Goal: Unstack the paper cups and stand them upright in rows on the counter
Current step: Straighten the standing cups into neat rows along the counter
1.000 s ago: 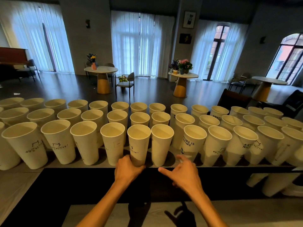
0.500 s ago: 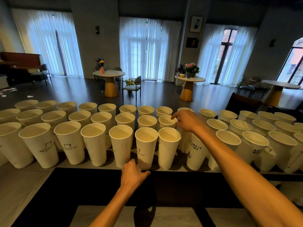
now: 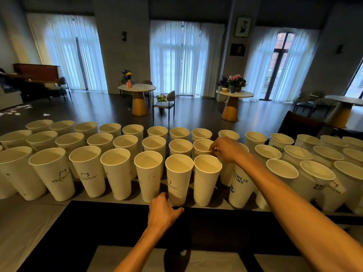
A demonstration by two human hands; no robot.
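Observation:
Several white paper cups stand upright in three rows across the grey counter [image 3: 27,220]. My left hand [image 3: 164,213] is at the base of a front-row cup [image 3: 177,179] with printed writing, fingers curled against its left side and thumb across its front. My right hand [image 3: 225,150] reaches over the front row, and its fingertips pinch the right rim of a middle-row cup [image 3: 201,147]. My right forearm crosses above the cup printed "TIME IS TIME" [image 3: 240,185] and hides part of the cups behind it.
A black strip [image 3: 98,222] runs along the counter's near side, in front of the cups. Beyond the counter lies a room with round tables [image 3: 137,88], chairs [image 3: 166,103], flower vases and curtained windows. Cups fill the counter from left edge to right edge.
My right hand has left the near edge, gone forward over the front row and settled onto the middle-row cup's rim. My left hand has stayed at the front cup's base.

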